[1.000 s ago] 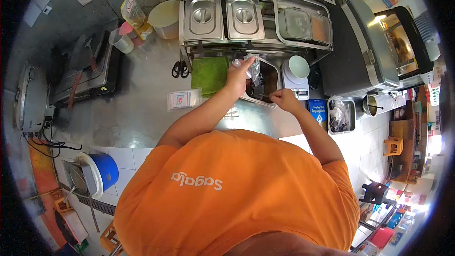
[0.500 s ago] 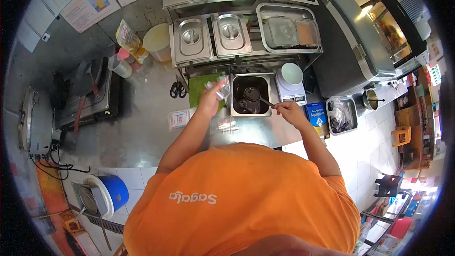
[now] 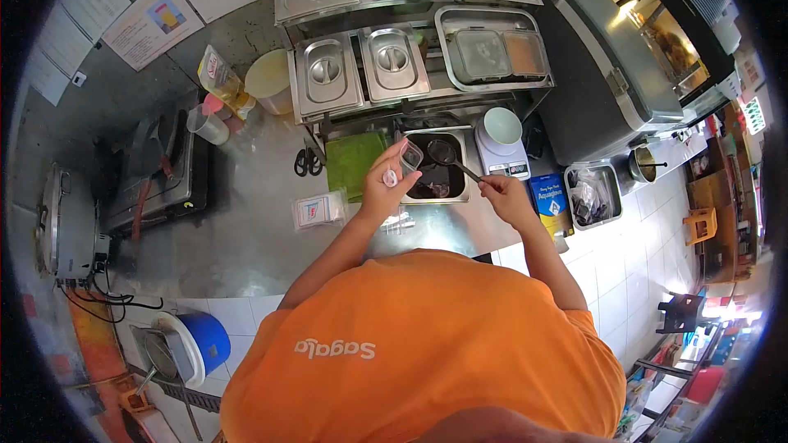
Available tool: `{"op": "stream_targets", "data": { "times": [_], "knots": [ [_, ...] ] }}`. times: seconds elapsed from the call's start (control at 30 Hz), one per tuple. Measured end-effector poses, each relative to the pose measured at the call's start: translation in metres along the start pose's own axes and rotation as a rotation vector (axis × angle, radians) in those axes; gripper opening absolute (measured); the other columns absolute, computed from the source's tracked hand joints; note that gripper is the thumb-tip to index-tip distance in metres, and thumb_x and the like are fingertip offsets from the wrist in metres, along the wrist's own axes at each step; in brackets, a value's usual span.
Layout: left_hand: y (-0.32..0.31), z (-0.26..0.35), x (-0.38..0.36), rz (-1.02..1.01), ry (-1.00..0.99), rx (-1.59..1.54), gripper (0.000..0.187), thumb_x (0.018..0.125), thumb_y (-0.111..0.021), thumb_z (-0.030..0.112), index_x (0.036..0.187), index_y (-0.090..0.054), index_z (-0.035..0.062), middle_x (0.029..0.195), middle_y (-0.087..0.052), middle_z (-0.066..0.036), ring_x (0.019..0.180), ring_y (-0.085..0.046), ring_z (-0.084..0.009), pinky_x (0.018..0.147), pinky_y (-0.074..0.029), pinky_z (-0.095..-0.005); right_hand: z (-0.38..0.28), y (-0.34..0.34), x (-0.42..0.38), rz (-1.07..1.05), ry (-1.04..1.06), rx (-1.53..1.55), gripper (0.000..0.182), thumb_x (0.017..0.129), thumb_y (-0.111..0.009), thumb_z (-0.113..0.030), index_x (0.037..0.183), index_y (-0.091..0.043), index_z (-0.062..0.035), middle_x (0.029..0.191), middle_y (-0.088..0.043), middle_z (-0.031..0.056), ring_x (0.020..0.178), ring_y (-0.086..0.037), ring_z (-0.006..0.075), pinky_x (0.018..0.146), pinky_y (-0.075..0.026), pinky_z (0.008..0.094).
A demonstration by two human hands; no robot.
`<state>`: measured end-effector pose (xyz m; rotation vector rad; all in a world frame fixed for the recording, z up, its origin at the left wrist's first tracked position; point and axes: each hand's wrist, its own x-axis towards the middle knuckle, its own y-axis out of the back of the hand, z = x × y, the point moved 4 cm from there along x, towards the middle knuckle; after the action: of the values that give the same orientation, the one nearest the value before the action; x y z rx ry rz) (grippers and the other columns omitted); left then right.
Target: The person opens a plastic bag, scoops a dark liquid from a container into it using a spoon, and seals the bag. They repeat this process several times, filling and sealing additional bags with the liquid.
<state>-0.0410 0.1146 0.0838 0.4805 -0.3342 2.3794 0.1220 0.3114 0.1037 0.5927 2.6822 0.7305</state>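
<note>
My right hand [image 3: 502, 193] is closed round the handle of a dark ladle [image 3: 443, 153]. The ladle's bowl hangs over a steel pan [image 3: 469, 166] of dark brown sauce [image 3: 443, 184]. At the pan's left side my left hand [image 3: 390, 184] grips a clear plastic bag [image 3: 412, 154], its mouth spread and turned toward the ladle. Part of the bag is bunched inside my fingers. A green cloth [image 3: 353, 166] lies left of that hand, and a small packet of clear bags [image 3: 320, 210] rests nearer the counter's front.
Right of the pan stands a scale [image 3: 505, 162] with a pale bowl [image 3: 502, 126]. Beyond it are a blue packet [image 3: 550, 197] and a tray of bags [image 3: 593, 193]. Black scissors [image 3: 308, 162] lie left. Lidded steel pans [image 3: 326, 74] fill the rack behind.
My left hand has moved right with the bag, from over the green cloth to the pan's edge. The ladle has risen from the sauce, its bowl tilted up toward the back.
</note>
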Motion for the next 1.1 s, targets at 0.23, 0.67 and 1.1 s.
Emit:
{"op": "stream_targets", "data": {
  "times": [0.23,0.67,1.1],
  "knots": [
    [-0.011,-0.003,0.001,0.071,0.056,0.094,0.031,0.073,-0.071,-0.006,0.067,-0.042,0.0024,0.133,-0.044,-0.026,0.124,-0.045,-0.0303,0.100,-0.036,-0.0342,-0.070,0.022,-0.014,0.218,0.322,-0.116,0.020,0.084,-0.061,-0.011,0.097,-0.065,0.0028,0.075,-0.061,0.0123,0.066,-0.057,0.0204,0.059,-0.044,0.0303],
    [-0.015,-0.006,0.002,0.155,-0.004,0.154,0.030,0.073,-0.074,0.004,0.064,-0.045,0.0002,0.121,-0.054,-0.028,0.113,-0.056,-0.0247,0.083,-0.045,-0.0277,-0.106,0.016,-0.030,0.464,0.512,-0.465,0.015,0.082,-0.062,-0.007,0.096,-0.065,-0.0019,0.078,-0.058,0.0119,0.065,-0.058,0.0284,0.059,-0.046,0.0349],
    [-0.015,-0.015,-0.002,0.131,0.070,0.137,0.026,0.075,-0.072,0.003,0.069,-0.046,-0.0017,0.122,-0.053,-0.028,0.114,-0.055,-0.0259,0.086,-0.045,-0.0296,-0.099,0.009,-0.028,0.509,0.689,-0.488,0.015,0.077,-0.065,-0.001,0.093,-0.066,-0.0032,0.078,-0.059,0.0101,0.068,-0.058,0.0267,0.061,-0.046,0.0352]
  ]
}}
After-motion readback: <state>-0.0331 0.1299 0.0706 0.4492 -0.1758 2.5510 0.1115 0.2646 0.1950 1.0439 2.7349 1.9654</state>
